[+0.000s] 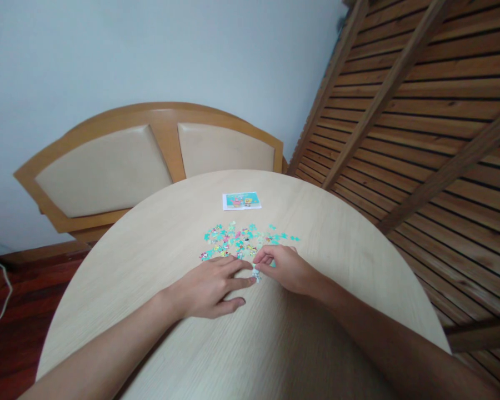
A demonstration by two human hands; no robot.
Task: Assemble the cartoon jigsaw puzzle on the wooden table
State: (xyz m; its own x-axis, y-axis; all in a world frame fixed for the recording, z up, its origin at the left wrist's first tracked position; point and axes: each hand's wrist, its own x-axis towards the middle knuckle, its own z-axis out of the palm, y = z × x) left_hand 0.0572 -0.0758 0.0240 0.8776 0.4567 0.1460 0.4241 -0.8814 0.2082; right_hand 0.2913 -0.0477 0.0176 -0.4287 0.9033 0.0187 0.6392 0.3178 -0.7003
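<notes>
My left hand lies low over the table with its fingers spread. Its fingertips touch the left edge of a few pale jigsaw puzzle pieces. From the right, my right hand reaches in with thumb and forefinger pinched at the top of these pieces, on a puzzle piece mostly hidden by the fingertips. Just beyond both hands spreads a loose heap of puzzle pieces in turquoise, yellow, pink and white. Behind the heap rests a picture card with a pink and a yellow cartoon figure on turquoise.
All of this is on a round, light wood table. A padded wooden headboard stands behind its far edge, against a pale wall. Slatted wooden panels rise at the right. A white cable hangs at the far left.
</notes>
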